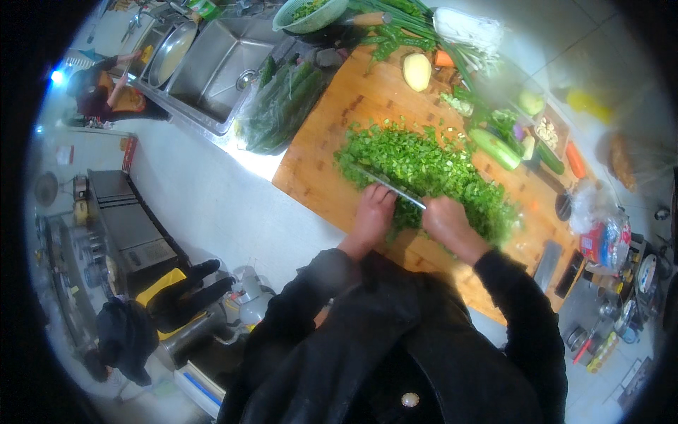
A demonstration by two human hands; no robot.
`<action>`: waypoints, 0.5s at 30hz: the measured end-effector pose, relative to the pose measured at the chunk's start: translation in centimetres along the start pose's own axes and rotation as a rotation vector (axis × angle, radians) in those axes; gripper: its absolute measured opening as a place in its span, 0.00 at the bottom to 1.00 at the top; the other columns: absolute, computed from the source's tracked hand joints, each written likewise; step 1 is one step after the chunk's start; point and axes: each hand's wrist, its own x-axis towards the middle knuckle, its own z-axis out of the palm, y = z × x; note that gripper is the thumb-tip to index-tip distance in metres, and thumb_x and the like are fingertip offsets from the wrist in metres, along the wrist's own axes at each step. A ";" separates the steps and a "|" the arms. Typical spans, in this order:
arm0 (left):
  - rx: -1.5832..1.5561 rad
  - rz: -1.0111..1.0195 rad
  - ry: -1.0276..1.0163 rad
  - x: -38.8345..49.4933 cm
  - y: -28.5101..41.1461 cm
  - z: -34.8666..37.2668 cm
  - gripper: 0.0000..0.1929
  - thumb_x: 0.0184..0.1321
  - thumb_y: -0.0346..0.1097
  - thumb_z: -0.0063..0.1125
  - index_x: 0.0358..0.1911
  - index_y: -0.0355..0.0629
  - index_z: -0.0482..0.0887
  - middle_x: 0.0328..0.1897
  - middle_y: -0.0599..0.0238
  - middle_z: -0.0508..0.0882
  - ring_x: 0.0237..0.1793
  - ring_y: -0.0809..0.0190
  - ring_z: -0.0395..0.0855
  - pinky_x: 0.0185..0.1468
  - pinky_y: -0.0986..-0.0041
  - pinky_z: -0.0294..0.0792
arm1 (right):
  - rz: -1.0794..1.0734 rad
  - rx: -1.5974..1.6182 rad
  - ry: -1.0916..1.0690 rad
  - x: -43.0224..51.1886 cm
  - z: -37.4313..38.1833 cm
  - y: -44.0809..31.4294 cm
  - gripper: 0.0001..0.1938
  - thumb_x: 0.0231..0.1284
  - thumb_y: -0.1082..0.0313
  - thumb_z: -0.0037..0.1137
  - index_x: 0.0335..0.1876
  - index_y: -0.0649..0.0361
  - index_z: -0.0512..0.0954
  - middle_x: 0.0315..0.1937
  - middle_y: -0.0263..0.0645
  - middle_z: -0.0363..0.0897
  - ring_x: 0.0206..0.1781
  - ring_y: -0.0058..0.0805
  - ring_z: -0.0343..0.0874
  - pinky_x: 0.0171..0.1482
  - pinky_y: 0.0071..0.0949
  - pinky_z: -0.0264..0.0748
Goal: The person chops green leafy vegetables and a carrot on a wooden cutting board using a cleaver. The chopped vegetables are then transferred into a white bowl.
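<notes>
A broad heap of chopped leafy greens (424, 159) covers the middle of a wooden cutting board (312, 143). My right hand (446, 218) is closed around the handle of a knife (394, 190), whose blade points up and left over the near side of the heap. Close to the blade on its near side is my left hand (377, 204), fingers bent at the edge of the greens; whether they touch the blade cannot be told. Behind the heap lie a peeled potato (417, 72), a carrot piece (444, 59) and a cut light-green squash or cucumber (495, 149).
A plastic bag of green vegetables (283, 108) lies between the board and a steel sink (212, 69). A cleaver (547, 265) rests at the board's right end. Green onions (413, 21) and a green colander (310, 16) stand behind. Other people are at the left.
</notes>
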 end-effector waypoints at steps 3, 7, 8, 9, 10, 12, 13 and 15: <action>-0.046 0.037 0.084 0.0 0.2 -0.6 0.16 0.47 0.25 0.63 0.43 0.41 0.83 0.48 0.57 0.79 0.57 0.47 0.74 0.57 0.58 0.70 | -0.011 0.057 0.061 -0.9 -0.7 0.5 0.06 0.56 0.68 0.52 0.32 0.59 0.80 0.22 0.51 0.79 0.27 0.52 0.82 0.32 0.48 0.79; 0.012 0.077 0.079 -0.9 1.3 -2.2 0.16 0.47 0.26 0.63 0.44 0.40 0.83 0.51 0.57 0.79 0.58 0.47 0.73 0.58 0.58 0.70 | 0.001 0.081 0.027 -3.0 -3.5 -1.0 0.07 0.58 0.65 0.51 0.32 0.57 0.80 0.21 0.51 0.78 0.28 0.53 0.81 0.32 0.50 0.78; 0.018 0.076 0.061 -1.3 1.2 -2.0 0.16 0.48 0.26 0.62 0.44 0.40 0.83 0.52 0.57 0.79 0.58 0.47 0.73 0.59 0.58 0.70 | 0.004 0.066 -0.011 -3.2 -4.0 -1.6 0.08 0.58 0.65 0.51 0.33 0.58 0.80 0.23 0.52 0.79 0.29 0.54 0.81 0.34 0.51 0.78; 0.015 0.071 0.009 -1.6 0.7 -1.5 0.16 0.49 0.27 0.61 0.44 0.39 0.83 0.53 0.57 0.79 0.58 0.47 0.73 0.59 0.58 0.70 | 0.006 0.043 -0.023 -3.2 -3.8 -1.6 0.07 0.57 0.67 0.52 0.33 0.59 0.80 0.23 0.52 0.79 0.29 0.53 0.82 0.34 0.50 0.79; 0.013 0.066 -0.044 -1.9 0.2 -1.0 0.16 0.49 0.27 0.60 0.44 0.39 0.83 0.53 0.57 0.79 0.58 0.48 0.73 0.59 0.59 0.70 | 0.006 0.021 -0.035 -3.1 -3.3 -1.6 0.07 0.56 0.68 0.52 0.33 0.60 0.80 0.23 0.52 0.80 0.29 0.53 0.82 0.34 0.49 0.79; 0.019 0.060 -0.087 -2.2 -0.1 -0.5 0.15 0.50 0.28 0.57 0.44 0.38 0.83 0.53 0.57 0.79 0.59 0.48 0.73 0.59 0.59 0.70 | 0.005 -0.004 -0.026 -2.7 -1.9 -1.6 0.06 0.54 0.70 0.53 0.33 0.61 0.80 0.24 0.53 0.81 0.30 0.53 0.83 0.34 0.47 0.80; 0.028 0.060 -0.079 -1.8 0.1 -0.3 0.15 0.51 0.28 0.56 0.44 0.37 0.83 0.53 0.57 0.79 0.59 0.48 0.73 0.59 0.59 0.70 | 0.004 -0.007 -0.004 -2.3 -1.1 -1.6 0.06 0.53 0.70 0.54 0.32 0.61 0.80 0.24 0.53 0.81 0.30 0.52 0.84 0.34 0.47 0.80; 0.028 0.060 -0.077 -1.8 0.0 0.0 0.15 0.50 0.28 0.57 0.43 0.38 0.83 0.51 0.56 0.79 0.57 0.47 0.74 0.59 0.59 0.70 | 0.004 -0.011 0.038 -2.1 0.6 -1.5 0.05 0.53 0.70 0.54 0.31 0.61 0.80 0.23 0.52 0.81 0.30 0.52 0.84 0.34 0.47 0.80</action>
